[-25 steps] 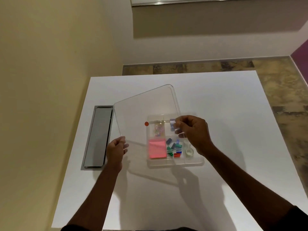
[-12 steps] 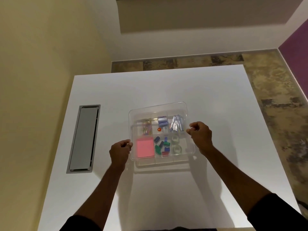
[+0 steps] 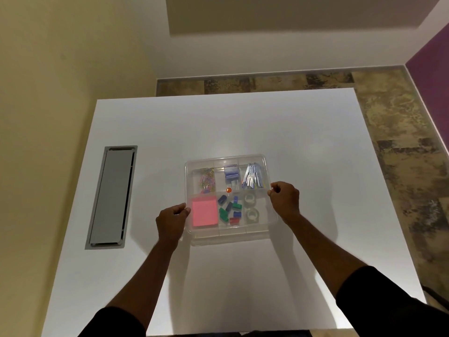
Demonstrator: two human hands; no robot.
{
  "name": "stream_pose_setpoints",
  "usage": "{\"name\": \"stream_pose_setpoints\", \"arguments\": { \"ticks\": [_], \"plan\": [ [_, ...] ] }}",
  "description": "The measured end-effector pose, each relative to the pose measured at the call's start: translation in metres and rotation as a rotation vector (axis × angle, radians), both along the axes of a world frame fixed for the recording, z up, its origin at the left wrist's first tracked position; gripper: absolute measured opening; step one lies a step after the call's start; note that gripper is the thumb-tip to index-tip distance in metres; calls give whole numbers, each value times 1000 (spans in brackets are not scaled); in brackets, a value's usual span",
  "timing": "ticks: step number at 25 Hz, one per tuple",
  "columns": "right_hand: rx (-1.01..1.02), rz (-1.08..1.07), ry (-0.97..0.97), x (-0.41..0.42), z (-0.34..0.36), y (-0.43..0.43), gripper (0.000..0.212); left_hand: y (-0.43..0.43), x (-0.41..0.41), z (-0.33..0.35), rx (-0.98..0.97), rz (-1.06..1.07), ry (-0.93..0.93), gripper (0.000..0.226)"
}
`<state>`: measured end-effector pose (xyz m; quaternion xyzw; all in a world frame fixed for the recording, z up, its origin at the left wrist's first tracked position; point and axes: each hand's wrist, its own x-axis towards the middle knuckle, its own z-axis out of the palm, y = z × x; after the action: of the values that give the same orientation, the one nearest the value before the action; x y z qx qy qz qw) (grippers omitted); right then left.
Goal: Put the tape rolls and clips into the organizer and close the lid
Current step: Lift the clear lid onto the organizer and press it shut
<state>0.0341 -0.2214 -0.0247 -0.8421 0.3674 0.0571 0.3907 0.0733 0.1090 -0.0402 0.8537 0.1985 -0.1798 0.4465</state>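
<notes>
A clear plastic organizer (image 3: 230, 235) sits in the middle of the white table, with its clear lid (image 3: 252, 158) lying flat over it. Through the lid I see two tape rolls (image 3: 250, 207), coloured binder clips (image 3: 229, 210), paper clips (image 3: 207, 182), a pink sticky-note pad (image 3: 204, 212), blue staple boxes (image 3: 230, 173) and metal clips (image 3: 252, 178). My left hand (image 3: 171, 221) pinches the lid's left edge. My right hand (image 3: 284, 198) pinches its right edge.
A grey cable-tray hatch (image 3: 111, 197) is set into the white table (image 3: 267, 122) at the left. Yellow wall runs along the left, and patterned floor (image 3: 401, 132) lies beyond the table's far and right edges.
The lid, first tilted up over the box's left side, has come down flat onto the organizer. Both hands shifted to the lid's side edges, and my view moved slightly.
</notes>
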Motion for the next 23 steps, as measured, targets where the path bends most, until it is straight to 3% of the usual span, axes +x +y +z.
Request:
{"name": "stream_pose_setpoints", "arguments": {
  "ticks": [9, 12, 14, 17, 19, 23],
  "plan": [
    [56, -33, 15, 2, -5, -6, 29, -7, 5, -10, -1, 13, 3, 39],
    [157, -92, 27, 2, -11, -14, 28, -6, 8, -12, 10, -4, 17, 39],
    [162, -74, 51, 1, -11, -13, 38, -9, 6, -13, 53, -44, 2, 48],
    [-61, 122, 26, -13, -10, -3, 67, -18, -8, -13, 260, -192, -107, 76],
    [-228, 339, -7, -33, -16, 9, 88, -24, -23, -17, 371, -445, -234, 92],
    [-368, 670, 79, -69, -36, 36, 117, -36, -53, -34, 474, -823, -256, 101]
  ]
}}
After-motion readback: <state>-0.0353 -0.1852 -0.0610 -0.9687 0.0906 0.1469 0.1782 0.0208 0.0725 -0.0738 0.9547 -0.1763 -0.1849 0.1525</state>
